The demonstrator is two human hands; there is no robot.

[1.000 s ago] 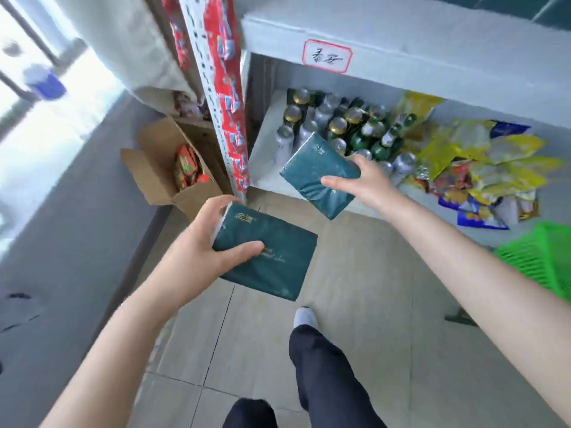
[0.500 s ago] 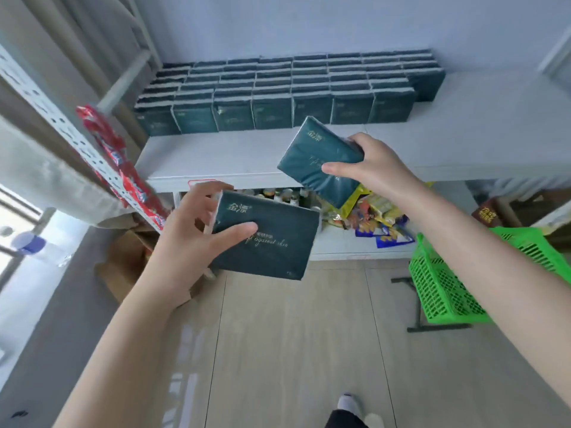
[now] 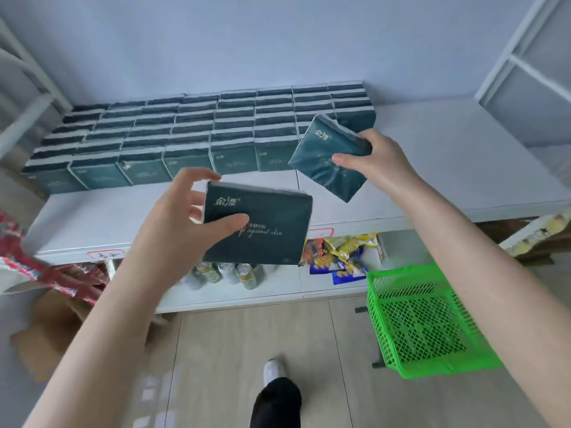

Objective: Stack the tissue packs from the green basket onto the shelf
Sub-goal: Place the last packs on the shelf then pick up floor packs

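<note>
My left hand [image 3: 176, 230] grips a dark green tissue pack [image 3: 272, 227] by its left end, in front of the white shelf [image 3: 448, 168]. My right hand [image 3: 378, 159] holds a second dark green pack [image 3: 324, 162], tilted, over the shelf top at the right end of the rows. Several rows of stacked tissue packs [image 3: 191, 134] fill the shelf's back left. The green basket [image 3: 417, 322] stands low at the right, under my right forearm; no packs show inside it.
Below the top shelf a lower shelf holds cans [image 3: 228, 273] and snack bags [image 3: 340, 254]. A cardboard box [image 3: 52, 329] sits on the floor at the left beside red packaging [image 3: 37, 270]. My foot [image 3: 273, 370] is on the tiled floor. Bare shelf top lies to the right of the rows.
The view has lifted from the floor and lower shelf to the top shelf. Both hands have risen with their packs; the right pack has moved right to the end of the rows.
</note>
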